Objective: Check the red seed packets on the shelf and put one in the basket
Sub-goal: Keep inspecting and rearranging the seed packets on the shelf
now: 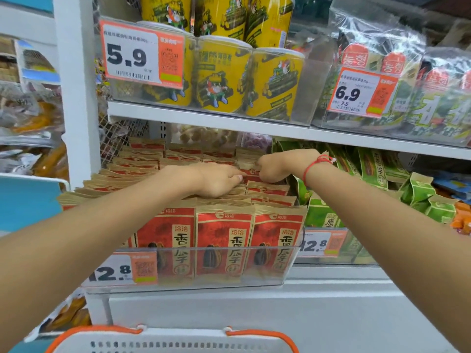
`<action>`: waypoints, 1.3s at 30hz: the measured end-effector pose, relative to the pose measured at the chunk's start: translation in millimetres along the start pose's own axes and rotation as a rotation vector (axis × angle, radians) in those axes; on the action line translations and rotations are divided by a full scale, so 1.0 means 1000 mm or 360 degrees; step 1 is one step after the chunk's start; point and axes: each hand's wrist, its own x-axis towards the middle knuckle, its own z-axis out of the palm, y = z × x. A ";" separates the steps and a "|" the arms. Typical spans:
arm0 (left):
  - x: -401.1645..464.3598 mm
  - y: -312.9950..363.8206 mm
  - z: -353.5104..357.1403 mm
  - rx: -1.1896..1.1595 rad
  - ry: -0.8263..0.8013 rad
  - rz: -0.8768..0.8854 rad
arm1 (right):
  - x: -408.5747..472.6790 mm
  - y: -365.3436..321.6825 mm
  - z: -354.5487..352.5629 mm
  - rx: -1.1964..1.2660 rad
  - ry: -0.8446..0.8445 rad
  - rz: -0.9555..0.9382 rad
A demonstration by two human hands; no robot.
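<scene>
Red seed packets (224,238) with tan tops stand in rows in a clear shelf bin (288,266). My left hand (216,179) lies across the packet tops a few rows back, fingers pushed down between them. My right hand (275,165), with a red string at the wrist, reaches into the right-hand row with fingers curled round the top of one red packet (251,172). A white basket (173,343) with orange handles sits at the bottom edge, below the shelf.
Green seed packets (372,169) fill the bin to the right. Yellow snack tubs (221,72) and seaweed bags (397,80) stand on the shelf above, close over my hands. A white upright post (76,98) borders the left side. Price tags hang on the bin fronts.
</scene>
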 end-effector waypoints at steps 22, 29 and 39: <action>-0.010 -0.002 -0.001 -0.0290 0.0444 -0.0172 | -0.031 0.026 0.034 0.0015 0.1213 -0.0130; -0.019 0.020 -0.012 -0.0519 0.0676 0.0009 | -0.063 0.035 0.039 0.0107 0.2034 -0.0377; -0.064 0.050 -0.021 -0.0931 0.1208 0.0206 | -0.111 0.028 0.029 0.1701 0.1765 -0.0179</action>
